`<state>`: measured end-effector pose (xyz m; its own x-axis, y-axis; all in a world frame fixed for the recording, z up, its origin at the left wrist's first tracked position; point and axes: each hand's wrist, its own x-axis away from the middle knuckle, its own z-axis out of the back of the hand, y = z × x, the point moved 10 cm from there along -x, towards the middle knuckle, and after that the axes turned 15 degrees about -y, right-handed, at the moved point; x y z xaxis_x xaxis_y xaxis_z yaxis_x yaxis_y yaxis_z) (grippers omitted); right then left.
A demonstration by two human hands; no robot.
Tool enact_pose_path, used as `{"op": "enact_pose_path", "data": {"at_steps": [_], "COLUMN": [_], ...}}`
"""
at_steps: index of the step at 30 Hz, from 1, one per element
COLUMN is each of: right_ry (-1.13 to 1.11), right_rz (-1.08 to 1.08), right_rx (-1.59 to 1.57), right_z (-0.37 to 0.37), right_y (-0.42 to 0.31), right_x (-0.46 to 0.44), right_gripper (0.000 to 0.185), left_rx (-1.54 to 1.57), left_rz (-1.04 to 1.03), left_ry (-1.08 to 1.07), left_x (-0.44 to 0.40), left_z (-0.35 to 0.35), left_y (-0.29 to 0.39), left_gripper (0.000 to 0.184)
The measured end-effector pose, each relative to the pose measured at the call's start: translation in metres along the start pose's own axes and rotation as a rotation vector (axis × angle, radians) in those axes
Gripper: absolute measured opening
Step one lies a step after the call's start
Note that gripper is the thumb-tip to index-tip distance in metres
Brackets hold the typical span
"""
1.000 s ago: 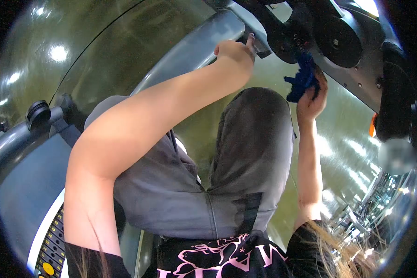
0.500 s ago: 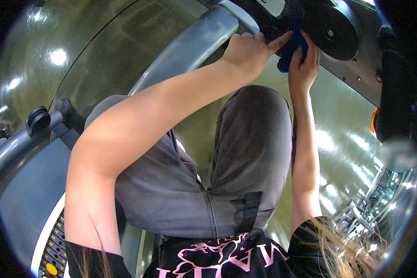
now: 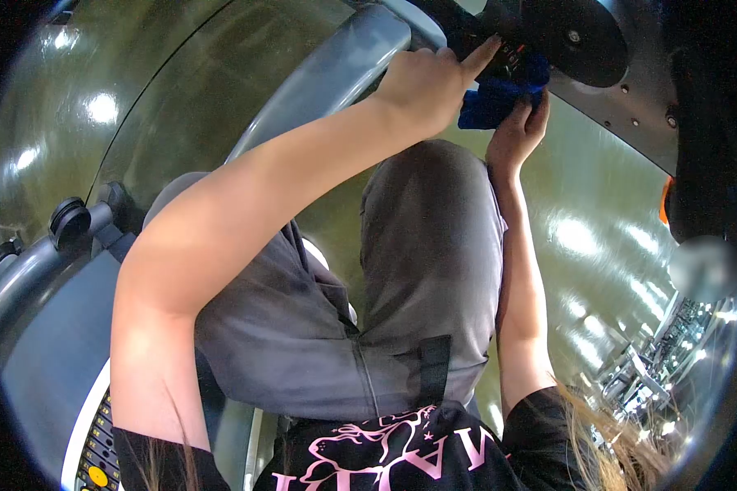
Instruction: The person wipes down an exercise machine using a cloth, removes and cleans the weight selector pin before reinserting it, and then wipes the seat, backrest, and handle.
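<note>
My right hand point(image 3: 519, 131) pinches a blue cloth point(image 3: 487, 106), which spreads up and to the left from the fingers, in front of a dark machine part. To its left is my left hand point(image 3: 426, 88), index finger stretched out and the other fingers curled. That fingertip meets or nearly meets a dark surface with small red marks point(image 3: 513, 54) just above the cloth; whether it touches, I cannot tell. A large round black disc point(image 3: 575, 38) sits to the right of both hands.
A thick grey frame tube point(image 3: 327, 78) runs beside my left forearm. At right is a dark plate with bolts point(image 3: 630, 114). A weight stack with a yellow knob point(image 3: 97, 476) stands at lower left. My bent knees point(image 3: 434, 221) are below my hands, above a shiny floor point(image 3: 585, 180).
The blue cloth now spreads wider to the left and shows more of itself. My right hand has shifted left and down slightly; the left index finger has come off the cloth, up and left.
</note>
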<state>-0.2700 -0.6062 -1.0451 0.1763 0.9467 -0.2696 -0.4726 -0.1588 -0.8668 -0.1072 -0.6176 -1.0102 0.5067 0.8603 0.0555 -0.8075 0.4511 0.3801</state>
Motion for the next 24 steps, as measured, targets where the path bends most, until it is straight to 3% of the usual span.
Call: {"op": "enact_pose_path", "data": {"at_steps": [4,8,13,16,20,24], "right_ry": [-0.018,-0.139,-0.241,-0.116,-0.288,-0.438], "right_rz": [-0.241,-0.551,-0.593,-0.732,-0.675,-0.618], "right_rx": [-0.564,-1.000,-1.172,-1.260,-1.327,-1.198], "right_z": [-0.014,-0.053,-0.088,-0.102,-0.126,-0.127], "right_y": [0.033,0.062,0.057,0.072,0.076,0.064], "right_x": [0.001,0.012,0.014,0.016,0.011,0.015], "right_gripper": [0.032,0.034,0.034,0.034,0.035,0.037], "left_rx": [0.218,0.215,0.117,0.144,0.137,0.135], "left_rz": [0.002,0.011,0.063,0.052,0.041,0.038], "left_ry": [-0.038,-0.099,-0.281,-0.223,-0.218,-0.233], "left_x": [-0.003,-0.003,-0.003,-0.004,-0.003,-0.005], "left_z": [0.000,-0.010,-0.021,-0.020,-0.020,-0.021], "left_y": [0.000,-0.002,-0.008,-0.009,-0.008,-0.008], "left_gripper": [0.077,0.080,0.088,0.088,0.088,0.090]}}
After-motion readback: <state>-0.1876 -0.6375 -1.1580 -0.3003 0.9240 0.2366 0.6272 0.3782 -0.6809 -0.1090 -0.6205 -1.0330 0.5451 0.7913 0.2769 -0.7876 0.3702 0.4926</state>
